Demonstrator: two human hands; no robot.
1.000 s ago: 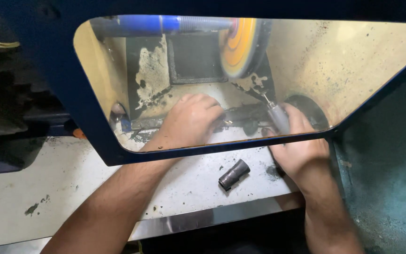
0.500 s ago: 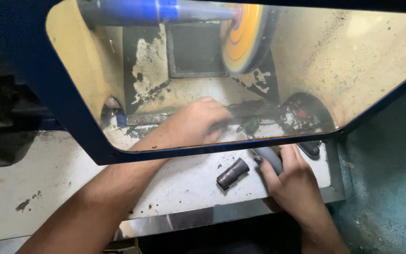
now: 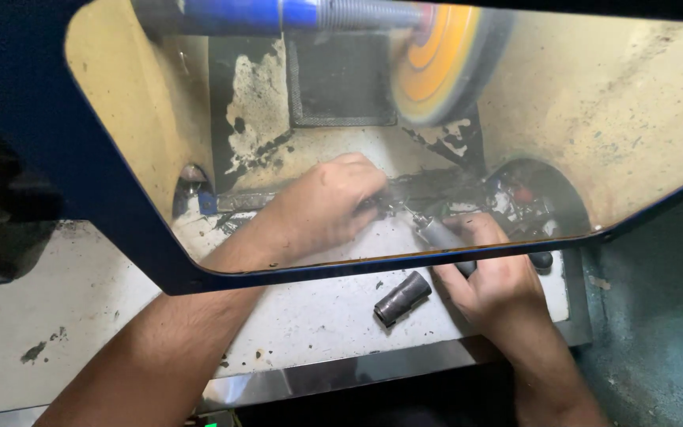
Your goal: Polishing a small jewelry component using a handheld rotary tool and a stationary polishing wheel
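Seen through a blue-framed guard window (image 3: 120,229), the left hand (image 3: 322,207) rests closed on the dirty white bench (image 3: 302,316), the right hand (image 3: 493,277) grips a grey handled tool (image 3: 440,237), a dark cylinder (image 3: 402,298) lies between them, below an orange wheel (image 3: 440,63)

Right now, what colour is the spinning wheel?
Orange-yellow wheel, best seen in the head view.
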